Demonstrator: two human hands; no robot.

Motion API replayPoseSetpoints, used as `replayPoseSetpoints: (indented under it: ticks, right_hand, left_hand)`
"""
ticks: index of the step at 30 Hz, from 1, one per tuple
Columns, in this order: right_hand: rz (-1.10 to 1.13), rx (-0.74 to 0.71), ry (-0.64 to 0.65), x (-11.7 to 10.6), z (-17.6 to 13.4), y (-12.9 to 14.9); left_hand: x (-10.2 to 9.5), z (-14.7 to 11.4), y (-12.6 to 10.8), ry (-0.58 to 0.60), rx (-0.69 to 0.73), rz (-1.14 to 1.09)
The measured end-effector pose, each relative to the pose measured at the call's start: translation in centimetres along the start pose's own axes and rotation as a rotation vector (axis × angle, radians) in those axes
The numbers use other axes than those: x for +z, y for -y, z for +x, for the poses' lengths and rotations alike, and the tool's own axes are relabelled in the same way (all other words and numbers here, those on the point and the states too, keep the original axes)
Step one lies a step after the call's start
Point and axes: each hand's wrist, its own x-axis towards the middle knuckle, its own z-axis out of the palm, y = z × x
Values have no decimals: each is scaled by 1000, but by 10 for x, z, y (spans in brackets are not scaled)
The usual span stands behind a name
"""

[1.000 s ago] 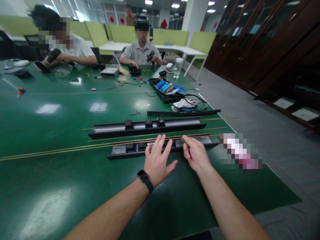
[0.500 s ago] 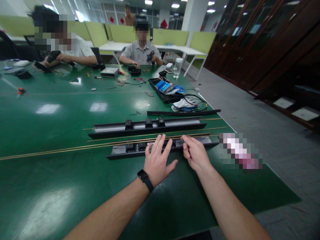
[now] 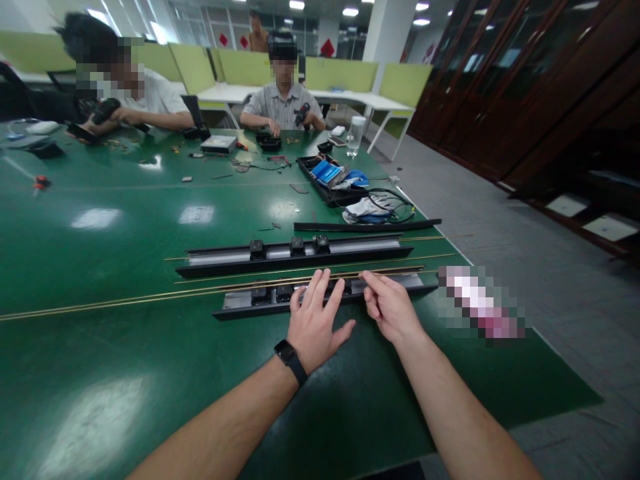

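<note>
My left hand [image 3: 317, 323], a dark watch on its wrist, lies with spread fingers over the near black channel [image 3: 237, 308]. Its fingertips reach thin brass-coloured rods [image 3: 125, 299] that run along the channel's far edge and stick out well to the left. To the right, my right hand [image 3: 393, 308] is closed, with thumb and index finger pinching at one of these rods; the exact contact is small. Small black blocks [image 3: 260, 293] sit inside the channel, some hidden behind my left fingers. A second black channel [image 3: 225, 257] with three black blocks lies just beyond.
A black strip [image 3: 370, 225] lies farther back, near gloves [image 3: 373, 207] and a black tray [image 3: 333, 195] of blue items. A clear bottle [image 3: 355, 137] stands behind. Two people sit across the green table, holding power drills. The table's edge runs along the right.
My right fingertips have shifted very slightly left along the rods. My left hand stays in place. Across the table, the middle person's hand has moved a little.
</note>
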Motion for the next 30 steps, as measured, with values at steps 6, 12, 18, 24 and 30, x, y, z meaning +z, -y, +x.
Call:
replayPoseSetpoints:
  ticks: [6, 12, 18, 24, 30]
  right_hand:
    - [30, -11, 1, 1, 0, 0]
    - [82, -20, -36, 0, 2, -2]
    - [64, -19, -34, 0, 1, 0]
    - [-9, -9, 10, 0, 0, 0]
    - [32, -18, -6, 1, 0, 0]
  left_hand:
    - [1, -1, 1, 4, -1, 1]
    - [0, 0, 0, 3, 3, 2]
    - [-1, 0, 0, -1, -4, -2]
    - [1, 0, 0, -8, 0, 0]
    - [0, 0, 0, 3, 0, -4]
